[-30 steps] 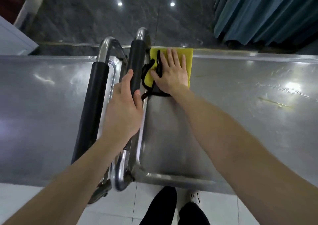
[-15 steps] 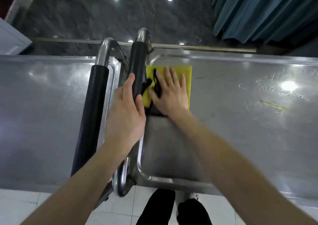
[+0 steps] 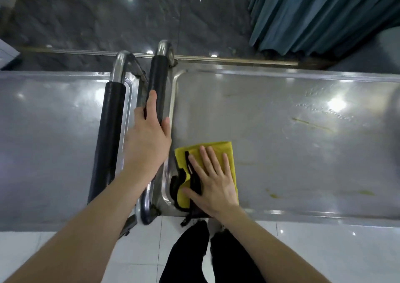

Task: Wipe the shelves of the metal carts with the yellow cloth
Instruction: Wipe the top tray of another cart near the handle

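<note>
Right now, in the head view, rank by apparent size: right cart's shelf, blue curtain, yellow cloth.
1. Right cart's shelf.
2. Blue curtain, cut off by the frame and farther away.
3. Yellow cloth, partly under the right hand.

Shiny steel, soft cloth
Glossy metal shelf (image 3: pixel 281 114), matt black padded handle (image 3: pixel 159 83), soft yellow cloth (image 3: pixel 227 153), polished floor tiles (image 3: pixel 324 250).

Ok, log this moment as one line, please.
phase: wiping | right hand: flat on yellow cloth, near-left corner of right cart shelf | left hand: grips black handle
</note>
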The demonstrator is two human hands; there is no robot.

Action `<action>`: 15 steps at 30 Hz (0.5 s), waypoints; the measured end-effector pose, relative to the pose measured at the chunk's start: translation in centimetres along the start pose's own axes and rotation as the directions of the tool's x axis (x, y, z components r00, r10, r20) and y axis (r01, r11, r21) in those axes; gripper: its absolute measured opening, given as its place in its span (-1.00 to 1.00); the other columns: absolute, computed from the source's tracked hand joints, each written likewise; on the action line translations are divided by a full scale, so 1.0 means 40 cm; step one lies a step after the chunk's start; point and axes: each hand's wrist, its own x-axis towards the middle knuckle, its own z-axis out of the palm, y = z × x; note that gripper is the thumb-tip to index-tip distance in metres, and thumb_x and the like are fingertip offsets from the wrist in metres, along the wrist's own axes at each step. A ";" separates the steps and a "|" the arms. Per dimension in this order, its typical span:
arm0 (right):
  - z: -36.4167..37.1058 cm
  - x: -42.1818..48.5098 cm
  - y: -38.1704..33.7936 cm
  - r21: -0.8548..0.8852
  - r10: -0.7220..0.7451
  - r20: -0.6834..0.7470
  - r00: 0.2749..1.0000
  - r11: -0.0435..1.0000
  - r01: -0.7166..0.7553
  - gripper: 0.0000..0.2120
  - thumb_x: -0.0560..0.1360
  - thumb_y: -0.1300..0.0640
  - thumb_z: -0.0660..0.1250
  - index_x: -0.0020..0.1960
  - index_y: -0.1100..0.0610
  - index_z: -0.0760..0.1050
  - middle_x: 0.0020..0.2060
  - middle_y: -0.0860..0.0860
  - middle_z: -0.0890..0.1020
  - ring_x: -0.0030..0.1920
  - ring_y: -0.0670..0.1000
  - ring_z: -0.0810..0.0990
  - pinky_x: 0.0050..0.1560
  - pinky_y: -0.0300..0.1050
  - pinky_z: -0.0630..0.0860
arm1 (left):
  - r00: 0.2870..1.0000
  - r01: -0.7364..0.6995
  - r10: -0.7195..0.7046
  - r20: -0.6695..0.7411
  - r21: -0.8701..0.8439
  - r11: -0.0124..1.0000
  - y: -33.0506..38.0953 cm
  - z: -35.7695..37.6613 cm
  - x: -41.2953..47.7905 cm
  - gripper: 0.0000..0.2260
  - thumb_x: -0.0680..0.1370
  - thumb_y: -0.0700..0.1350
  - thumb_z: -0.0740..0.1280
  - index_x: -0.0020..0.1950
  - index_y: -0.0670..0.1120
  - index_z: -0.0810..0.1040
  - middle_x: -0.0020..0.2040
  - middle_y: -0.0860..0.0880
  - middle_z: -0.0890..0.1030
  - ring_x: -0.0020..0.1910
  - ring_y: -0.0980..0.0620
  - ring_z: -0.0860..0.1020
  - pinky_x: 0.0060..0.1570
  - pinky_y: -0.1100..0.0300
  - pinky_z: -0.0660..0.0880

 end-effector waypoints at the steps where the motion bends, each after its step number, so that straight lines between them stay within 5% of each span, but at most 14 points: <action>1: -0.011 0.057 0.034 -0.012 0.010 -0.023 1.000 1.000 -0.010 -0.17 0.61 -0.53 0.04 0.75 -0.15 0.00 0.75 0.00 -0.06 0.73 0.06 -0.17 0.66 0.35 -0.07 | 1.000 -0.005 0.005 0.005 0.032 0.999 -0.002 0.002 0.001 -0.39 0.75 0.07 0.18 0.75 0.10 -0.02 0.38 -0.19 0.45 -0.21 -0.14 0.59 -0.25 -0.05 0.57; 4: -0.065 0.345 0.171 -0.020 0.139 -0.081 0.987 0.990 -0.141 -0.18 0.59 -0.52 0.04 0.73 -0.14 0.09 0.74 0.04 0.05 0.73 0.10 -0.06 0.66 0.34 -0.09 | 1.000 -0.003 0.004 -0.009 0.084 0.996 -0.007 0.010 0.010 -0.37 0.74 0.01 0.21 0.75 0.05 0.00 0.33 -0.22 0.47 -0.25 -0.17 0.55 -0.27 -0.07 0.54; 9: -0.153 0.660 0.312 -0.036 0.230 -0.119 0.966 0.971 -0.235 -0.17 0.60 -0.53 -0.13 0.74 -0.14 0.01 0.75 0.04 -0.08 0.73 0.08 -0.17 0.66 0.33 -0.19 | 1.000 0.003 0.000 -0.031 0.094 0.996 -0.009 0.026 0.013 -0.38 0.74 0.00 0.22 0.75 0.05 0.03 0.35 -0.20 0.48 -0.28 -0.09 0.48 -0.27 0.04 0.42; 15: -0.037 0.179 0.164 -0.004 0.105 -0.129 0.986 0.994 -0.107 -0.21 0.65 -0.44 0.04 0.75 -0.09 0.00 0.74 0.10 -0.04 0.73 0.14 -0.15 0.65 0.37 -0.09 | 1.000 -0.004 0.006 -0.018 0.090 0.996 0.003 0.009 0.007 -0.39 0.75 -0.01 0.20 0.75 0.03 0.02 0.38 -0.27 0.48 -0.24 -0.15 0.51 -0.25 -0.02 0.43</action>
